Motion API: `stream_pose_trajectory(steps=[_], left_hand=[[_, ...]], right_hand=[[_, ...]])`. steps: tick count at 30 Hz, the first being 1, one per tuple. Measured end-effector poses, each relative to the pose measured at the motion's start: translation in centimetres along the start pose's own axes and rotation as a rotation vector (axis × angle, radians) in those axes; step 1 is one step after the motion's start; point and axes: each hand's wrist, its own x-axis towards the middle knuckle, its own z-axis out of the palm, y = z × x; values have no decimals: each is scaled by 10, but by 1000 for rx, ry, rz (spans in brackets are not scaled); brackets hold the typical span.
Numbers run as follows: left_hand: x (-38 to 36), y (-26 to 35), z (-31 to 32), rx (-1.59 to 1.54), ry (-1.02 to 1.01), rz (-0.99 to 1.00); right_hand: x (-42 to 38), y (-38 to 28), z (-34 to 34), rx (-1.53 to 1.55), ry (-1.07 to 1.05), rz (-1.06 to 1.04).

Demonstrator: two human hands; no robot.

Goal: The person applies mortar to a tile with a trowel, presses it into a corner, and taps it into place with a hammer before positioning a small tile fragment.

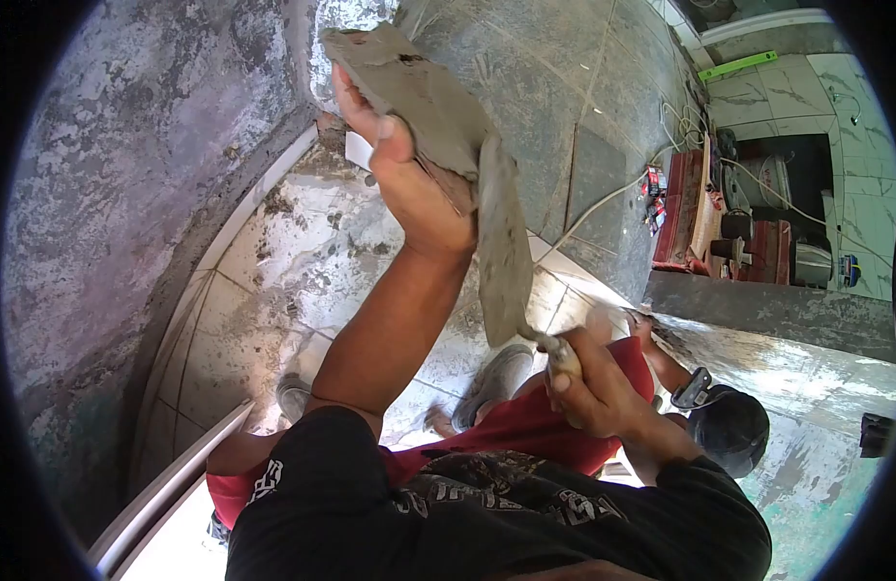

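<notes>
My left hand is raised at the upper middle, its fingers and thumb around a flat slab covered with grey mortar. In my right hand, lower right of centre, is the handle of a trowel. The trowel's long blade is coated in mortar and points up, its tip end against the lower right edge of the slab. The fingers of my right hand are wrapped round the handle.
A patchy wall rises at the left. Mortar-stained tiles lie below. Another person with a dark cap is at the lower right. A cable, red-striped cushions and a green level are at the right.
</notes>
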Motion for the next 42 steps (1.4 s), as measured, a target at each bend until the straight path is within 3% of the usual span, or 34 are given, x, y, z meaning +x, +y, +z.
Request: stream_pose_trajectory(steps=[5, 7, 10, 13, 19, 23, 26, 28, 29, 31, 34, 42], left_hand=[[22, 2, -14, -73, 13, -21], [29, -4, -21, -92, -28, 59], [15, -2, -14, -135, 32, -88], [7, -2, -8, -212, -116, -129], [-8, 7, 4, -324, -61, -247], [1, 7, -3, -315, -172, -303], [7, 9, -8, -410, -267, -388], [9, 9, -14, -513, -323, -495], [6, 9, -14, -531, -333, -543], [5, 7, -11, -567, -369, -627], [-4, 4, -19, -747, -216, -772], [-8, -1, -34, -722, -178, -719]], right_hand=[[-27, 7, -13, -199, -63, -80], [-27, 10, -13, -168, 66, -105], [-14, 6, -9, -183, 318, -82], [18, -10, -9, -179, 441, -182], [23, -15, -12, -309, 404, -162], [0, 0, -14, -432, 308, -70], [-19, 32, -27, -280, 302, -146], [-18, 20, -25, 109, 336, -190], [-10, 14, -30, 123, 365, -288], [4, -1, -44, -21, 387, -284], [24, -8, -55, -157, 349, -375], [25, -17, -65, -347, 229, -241]])
